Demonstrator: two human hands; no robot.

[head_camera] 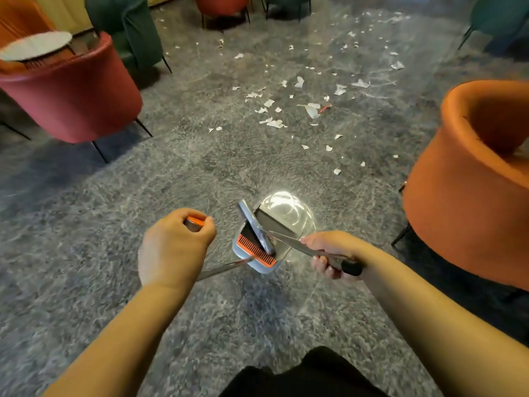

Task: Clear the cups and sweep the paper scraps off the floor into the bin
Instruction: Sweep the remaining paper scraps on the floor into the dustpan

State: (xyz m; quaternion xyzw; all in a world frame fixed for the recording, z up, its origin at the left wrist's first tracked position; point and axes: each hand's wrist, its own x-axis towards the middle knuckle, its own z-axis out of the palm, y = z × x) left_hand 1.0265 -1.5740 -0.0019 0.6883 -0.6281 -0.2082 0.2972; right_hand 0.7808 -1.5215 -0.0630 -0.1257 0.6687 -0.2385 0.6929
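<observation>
Item: paper scraps [312, 110], lying scattered on the floor [86, 224] well beyond the dustpan [257, 253]; likely light, flimsy, prone to drifting, so best gathered by broom, not fingers. Left hand [174, 247]: grip curling tight round an orange-capped handle end [196, 222]. Right hand [329, 253]: grip closing round a black-tipped metal handle [337, 260], just beside the dustpan

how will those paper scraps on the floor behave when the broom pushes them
The paper scraps look thin, torn and uneven in size, so they are probably very light and floppy. On the grey floor small bits may flutter or slip under the bristles rather than slide neatly. They lie widely scattered, so several gentle strokes seem likely.
</observation>
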